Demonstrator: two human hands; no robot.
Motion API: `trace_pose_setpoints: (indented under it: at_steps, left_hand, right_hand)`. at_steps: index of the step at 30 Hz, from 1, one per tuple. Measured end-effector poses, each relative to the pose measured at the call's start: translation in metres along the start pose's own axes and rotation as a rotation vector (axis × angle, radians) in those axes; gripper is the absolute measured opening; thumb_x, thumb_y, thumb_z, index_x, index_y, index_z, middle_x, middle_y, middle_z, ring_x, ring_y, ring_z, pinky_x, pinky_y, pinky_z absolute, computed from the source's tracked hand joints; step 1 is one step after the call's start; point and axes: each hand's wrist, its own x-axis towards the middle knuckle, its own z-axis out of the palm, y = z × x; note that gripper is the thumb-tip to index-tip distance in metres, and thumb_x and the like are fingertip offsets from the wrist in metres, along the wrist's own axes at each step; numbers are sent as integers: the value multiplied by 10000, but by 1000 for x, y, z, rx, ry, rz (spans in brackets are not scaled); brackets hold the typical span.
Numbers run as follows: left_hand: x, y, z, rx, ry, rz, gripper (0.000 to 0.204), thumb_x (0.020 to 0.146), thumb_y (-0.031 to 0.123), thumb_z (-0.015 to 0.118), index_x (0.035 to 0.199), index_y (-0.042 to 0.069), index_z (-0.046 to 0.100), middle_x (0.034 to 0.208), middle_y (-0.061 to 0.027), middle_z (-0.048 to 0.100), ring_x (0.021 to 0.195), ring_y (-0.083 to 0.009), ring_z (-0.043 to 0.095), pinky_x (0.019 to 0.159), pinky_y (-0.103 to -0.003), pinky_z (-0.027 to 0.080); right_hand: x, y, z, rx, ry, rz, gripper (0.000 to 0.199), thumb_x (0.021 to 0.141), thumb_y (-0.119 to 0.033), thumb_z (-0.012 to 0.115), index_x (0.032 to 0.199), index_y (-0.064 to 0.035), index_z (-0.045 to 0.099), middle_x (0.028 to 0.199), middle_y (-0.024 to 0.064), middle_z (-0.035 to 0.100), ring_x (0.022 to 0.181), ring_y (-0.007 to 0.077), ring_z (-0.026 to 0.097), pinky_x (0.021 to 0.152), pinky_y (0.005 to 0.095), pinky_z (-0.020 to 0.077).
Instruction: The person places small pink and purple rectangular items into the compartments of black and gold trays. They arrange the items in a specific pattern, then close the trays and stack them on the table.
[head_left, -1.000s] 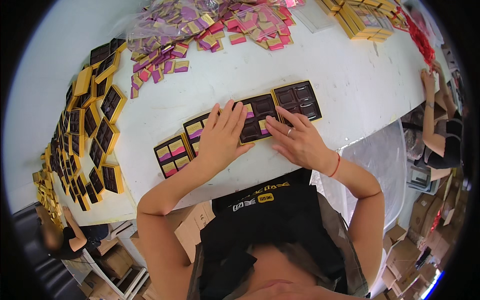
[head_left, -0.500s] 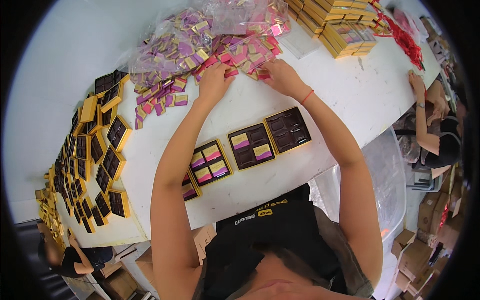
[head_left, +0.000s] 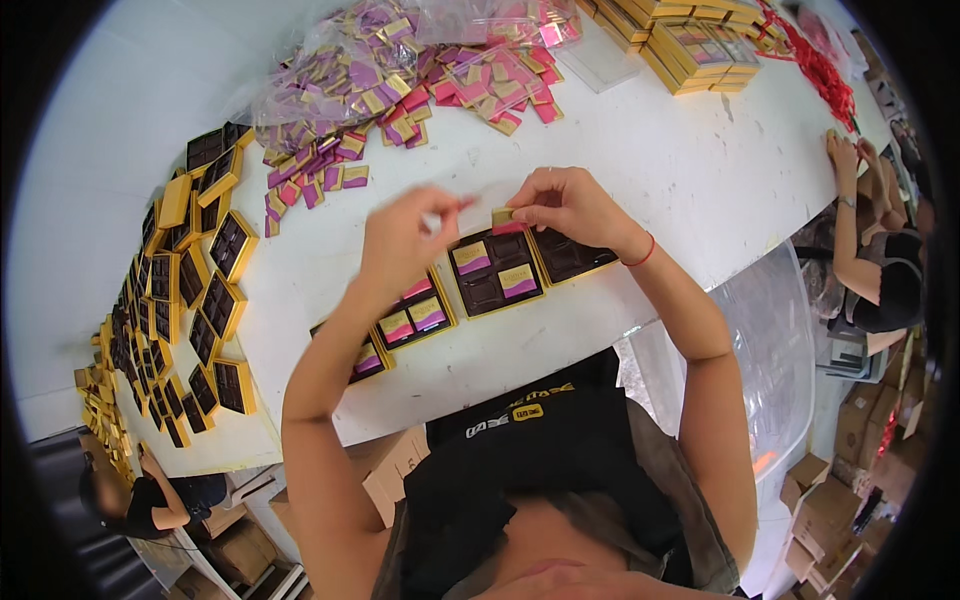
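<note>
Between my right hand's [head_left: 575,208] thumb and fingers is a pink-and-gold wrapped chocolate square [head_left: 507,221], held over the far edge of the middle box [head_left: 482,292]. That box has dark cavities in a gold rim, with two purple-and-gold squares set diagonally. My left hand [head_left: 405,238], smeared by motion, pinches what looks like a small pink square [head_left: 467,202] left of it. Right of the middle box, partly under my right hand, a box [head_left: 575,262] shows bare cavities. A box [head_left: 413,312] with pink and purple squares lies partly behind my left wrist; another [head_left: 368,362] is mostly hidden by my forearm.
Loose wrapped squares [head_left: 345,100] and clear plastic bags are heaped at the far side. Dark boxes with gold rims [head_left: 222,300] crowd the left. Gold boxes [head_left: 700,55] are stacked far right near red ribbon [head_left: 825,85]. Two people work at the table's ends.
Both hands have drawn back from the heap toward the boxes. A pink-and-gold square has come with my right hand, and apparently a pink one with my left.
</note>
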Motion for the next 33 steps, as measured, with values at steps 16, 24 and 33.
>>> trace_pose_setpoints:
  at_steps: [16, 24, 33]
  left_hand:
    - [-116, 20, 48, 542, 119, 361, 363, 734, 57, 685, 1095, 24, 684, 1064, -65, 664, 981, -231, 629, 802, -345, 514]
    - [-126, 31, 43, 660, -74, 268, 542, 785, 229, 735, 1278, 52, 594, 1269, -82, 606, 1183, -276, 542, 1019, -440, 402]
    - [-23, -10, -3, 416, 97, 113, 214, 845, 210, 689, 1010, 75, 689, 952, -106, 668, 909, -327, 617, 820, -423, 469]
  right_hand:
    - [-19, -5, 34, -622, 93, -316, 69, 840, -52, 692, 903, -24, 688, 870, 83, 621, 759, 241, 612, 691, 331, 516]
    - [-28, -2, 38, -963, 70, -531, 180, 757, -52, 675, 932, -66, 718, 929, 70, 602, 835, 244, 581, 760, 350, 495]
    - [16, 1, -22, -636, 246, -259, 214, 849, -213, 687, 990, -53, 706, 852, 108, 665, 844, 270, 644, 778, 386, 511]
